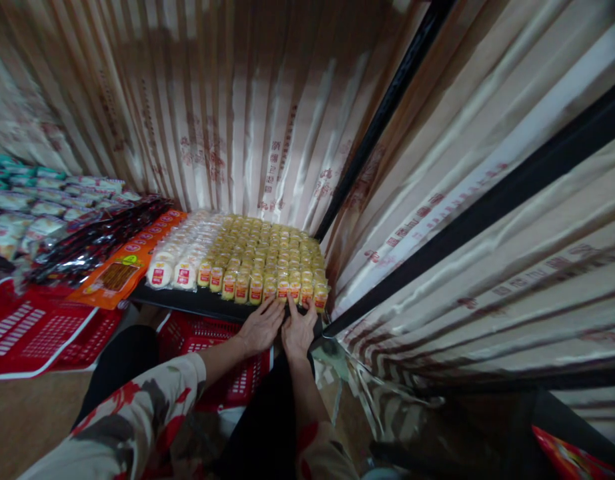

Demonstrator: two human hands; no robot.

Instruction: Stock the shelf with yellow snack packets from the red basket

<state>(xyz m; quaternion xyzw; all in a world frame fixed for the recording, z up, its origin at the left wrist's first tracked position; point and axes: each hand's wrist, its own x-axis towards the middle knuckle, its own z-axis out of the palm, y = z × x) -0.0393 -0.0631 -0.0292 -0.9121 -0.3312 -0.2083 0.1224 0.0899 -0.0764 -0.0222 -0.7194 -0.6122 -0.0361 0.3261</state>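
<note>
Both my hands rest at the front edge of a low black shelf (pixel 187 301) packed with rows of small yellow snack packets (pixel 267 257). My left hand (pixel 261 327) lies with fingers stretched toward the front row of packets. My right hand (pixel 298 328) sits beside it, fingers extended and touching the front-right packets (pixel 307 292). Neither hand visibly grips a packet. White packets with red labels (pixel 173 272) fill the shelf's left part.
Red plastic baskets (pixel 42 333) stand on the floor below and to the left. Orange packs (pixel 118 270), dark packs (pixel 95 243) and pale packets (pixel 32 213) lie further left. Striped beige curtains (pixel 227 120) hang behind and to the right, crossed by black frame bars (pixel 382 113).
</note>
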